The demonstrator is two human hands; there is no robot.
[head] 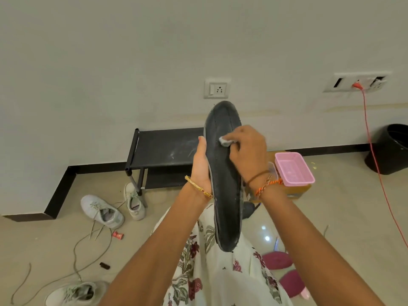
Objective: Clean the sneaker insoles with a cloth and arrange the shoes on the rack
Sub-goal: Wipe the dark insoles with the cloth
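So from my feed, I've got the black insole point(223, 177) held up in front of me, roughly upright, toe end toward the wall. My left hand point(202, 166) grips it along its left edge, palm against the side, fingers wrapped behind where I can't see them, thumb up along the rim. My right hand point(247, 151) has its fingers curled around a small pale cloth point(225, 141), pinching it and pressing it onto the upper part of the insole.

Behind the insole there's the black shoe rack point(163, 149) against the wall; its top shelf looks dusty with whitish streaks. On the floor by the rack's left leg sit two white sneakers point(103, 212), one lying at an angle and one pointing toward the rack, laces loose. A third pale sneaker point(75, 293) is at the bottom left near me.

To the right, a pink basket point(294, 168) rests on a yellowish box, just beside my right wrist. A black bin point(391, 149) stands in the far right corner, with a red cable point(373, 151) hanging from the wall socket beside it.
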